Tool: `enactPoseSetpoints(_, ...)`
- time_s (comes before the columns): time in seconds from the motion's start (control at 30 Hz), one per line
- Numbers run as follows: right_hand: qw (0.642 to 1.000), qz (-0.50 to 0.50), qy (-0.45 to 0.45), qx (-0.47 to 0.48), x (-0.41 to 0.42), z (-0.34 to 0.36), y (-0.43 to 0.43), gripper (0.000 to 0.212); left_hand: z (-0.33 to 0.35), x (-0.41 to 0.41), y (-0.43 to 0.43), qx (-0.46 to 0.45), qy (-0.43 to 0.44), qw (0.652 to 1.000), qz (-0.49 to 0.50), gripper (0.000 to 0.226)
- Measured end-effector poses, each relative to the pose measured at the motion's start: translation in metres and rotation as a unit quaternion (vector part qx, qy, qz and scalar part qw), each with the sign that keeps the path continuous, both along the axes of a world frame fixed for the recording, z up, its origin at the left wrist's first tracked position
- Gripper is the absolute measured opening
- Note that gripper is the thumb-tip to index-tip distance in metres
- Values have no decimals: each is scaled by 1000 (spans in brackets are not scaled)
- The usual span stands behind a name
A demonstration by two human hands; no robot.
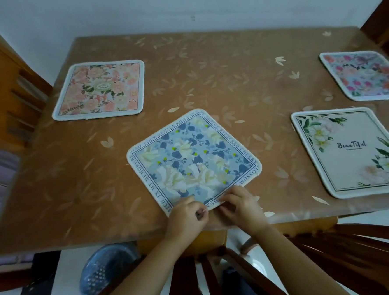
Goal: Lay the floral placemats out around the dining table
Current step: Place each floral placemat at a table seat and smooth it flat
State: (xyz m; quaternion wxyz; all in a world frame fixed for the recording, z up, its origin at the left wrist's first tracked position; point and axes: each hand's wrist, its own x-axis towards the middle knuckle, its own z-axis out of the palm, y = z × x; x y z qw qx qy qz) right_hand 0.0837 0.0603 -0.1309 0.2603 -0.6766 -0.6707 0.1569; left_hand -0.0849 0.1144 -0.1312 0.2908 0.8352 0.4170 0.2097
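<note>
Four floral placemats flat on the brown, leaf-printed tabletop [216,64]. Nearest and central, the blue placemat [194,161], turned cornerwise like a diamond, near corner close to the tabletop's front edge. At that corner, both hands, close together. On the corner's left side, the left hand [188,218], fingers curled, pinching the white border. On the corner's right side, the right hand [242,208], fingers bent down onto the border; pressing or pinching, hard to tell through the blur. Rest of the blue placemat stretched flat away from the hands. Well apart at the far left, a peach placemat [100,89]. To the right, a cream placemat [348,152] lettered "Beautiful"; beyond it, near the far right corner, a pink placemat [364,75], partly cut off by the frame. Below the front edge, a dark wooden chair [308,250] and a blue mesh basket [106,272] on the floor.
</note>
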Motion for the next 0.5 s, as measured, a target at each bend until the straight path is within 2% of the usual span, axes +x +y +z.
enactPoseSetpoints(0.17, 1000, 6, 8, -8, 8, 7, 4, 13, 0, 27, -6, -25, -25, 999, 19, 5)
enactPoseSetpoints(0.33, 1000, 12, 15, -22, 14, 8, 5, 8, 1, 15, -6, 29, -29, 999, -33, 14)
enactPoseSetpoints(0.5, 999, -10, 22, -28, 22, 3, 2, 8, -1, -16, -1, 5, -78, 994, -79, 13)
